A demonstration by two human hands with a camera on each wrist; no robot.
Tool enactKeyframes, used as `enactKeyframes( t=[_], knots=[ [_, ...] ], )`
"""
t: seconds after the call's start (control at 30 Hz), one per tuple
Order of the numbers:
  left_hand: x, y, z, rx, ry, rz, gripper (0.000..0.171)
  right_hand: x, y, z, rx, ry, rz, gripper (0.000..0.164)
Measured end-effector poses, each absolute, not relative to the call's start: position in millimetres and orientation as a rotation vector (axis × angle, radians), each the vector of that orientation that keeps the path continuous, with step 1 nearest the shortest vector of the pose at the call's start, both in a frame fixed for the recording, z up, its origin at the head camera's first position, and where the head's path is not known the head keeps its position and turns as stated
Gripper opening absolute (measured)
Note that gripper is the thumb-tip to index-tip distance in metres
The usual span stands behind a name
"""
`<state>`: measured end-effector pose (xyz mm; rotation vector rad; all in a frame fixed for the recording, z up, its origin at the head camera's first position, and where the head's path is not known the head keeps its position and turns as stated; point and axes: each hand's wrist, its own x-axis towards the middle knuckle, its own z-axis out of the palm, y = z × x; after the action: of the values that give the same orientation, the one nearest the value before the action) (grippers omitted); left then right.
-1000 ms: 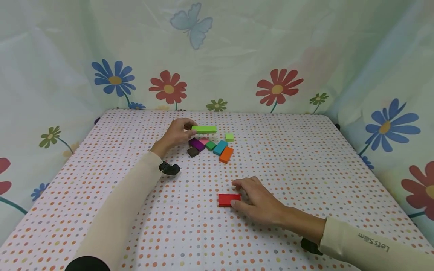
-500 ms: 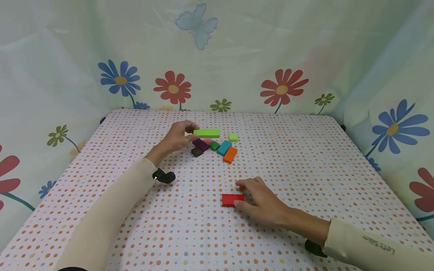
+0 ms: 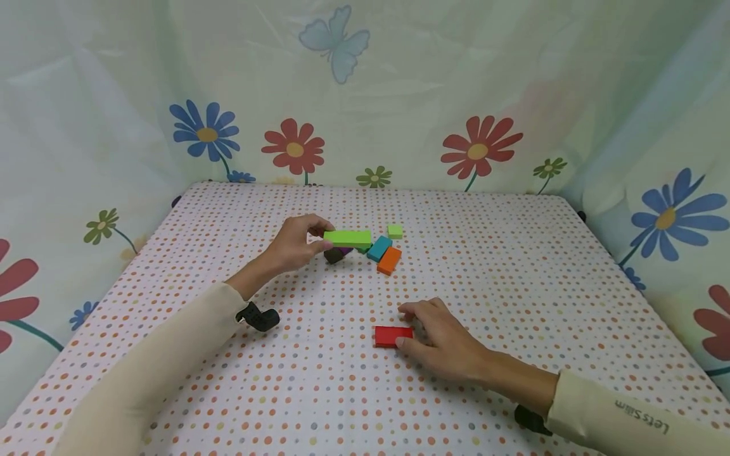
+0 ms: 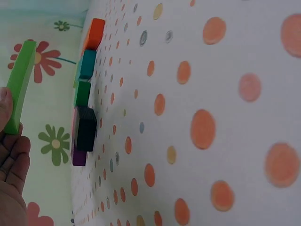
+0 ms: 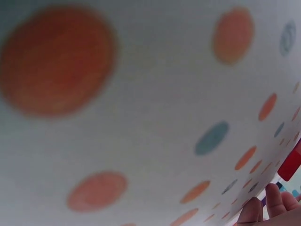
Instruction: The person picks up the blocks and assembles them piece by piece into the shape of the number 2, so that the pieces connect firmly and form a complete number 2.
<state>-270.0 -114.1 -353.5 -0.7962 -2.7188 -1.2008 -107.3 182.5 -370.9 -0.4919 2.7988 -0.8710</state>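
Note:
My left hand [image 3: 298, 242] pinches one end of a long light green block [image 3: 348, 239] between thumb and fingers. In the left wrist view this block [image 4: 22, 84] stands off the tablecloth, its far end free. My right hand [image 3: 447, 345] rests low over the table beside a flat red block [image 3: 388, 337]. The thumb lies at the red block's right end, while the loosely bent fingers reach past its far side. In the right wrist view, a narrow gap shows between the fingertips and the red block [image 5: 290, 163].
Behind and below the held block lie an orange block [image 3: 390, 261], a blue one [image 3: 379, 249], a dark brown one [image 3: 333, 256], a mostly hidden purple one [image 4: 79, 157], a green one [image 4: 82, 93] and a small light green one [image 3: 395, 232]. A dotted cloth covers the table.
My left hand has brought the long light green block nearer, and it now covers part of the block cluster. My right hand and the red block keep their places; the view shifts slightly.

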Motion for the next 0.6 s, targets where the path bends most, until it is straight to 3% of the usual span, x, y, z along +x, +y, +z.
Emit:
enactKeyframes(
  t=[0.6],
  knots=[
    [-236.0, -130.7, -354.6, -0.821, -2.692, -1.287, 0.027, -107.2, 182.5, -368.8, -0.427, 2.778, -0.827, 0.070]
  ],
)
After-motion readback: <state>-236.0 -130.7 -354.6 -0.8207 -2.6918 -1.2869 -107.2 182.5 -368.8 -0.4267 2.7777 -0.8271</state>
